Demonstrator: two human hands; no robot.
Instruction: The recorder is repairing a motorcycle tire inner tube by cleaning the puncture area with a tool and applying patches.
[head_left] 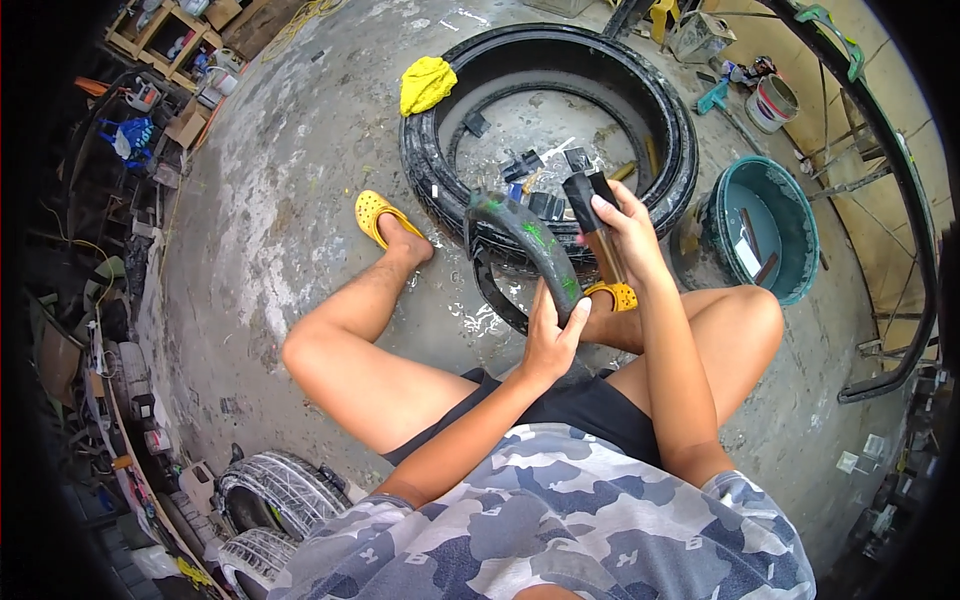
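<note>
My left hand (pixel 552 335) grips the lower end of a curved black piece (pixel 525 232) with green streaks on its upper face. The piece arches up and to the left, and a thinner black band loops beneath it. Close by on the right, my right hand (pixel 628 232) is closed around a dark block-like piece (pixel 584 196) with a brown lower part; I cannot make out its exact kind. Both held things are in the air between my knees, in front of a large black tire (pixel 675 185) lying flat on the floor.
Small black pieces (pixel 545 206) lie inside the tire, and a yellow cloth (pixel 427 84) drapes over its rim. A green tub (pixel 810 215) of water stands right, near a white bucket (pixel 772 103) and a teal-headed tool (pixel 714 97). More tires (pixel 282 490) are at lower left.
</note>
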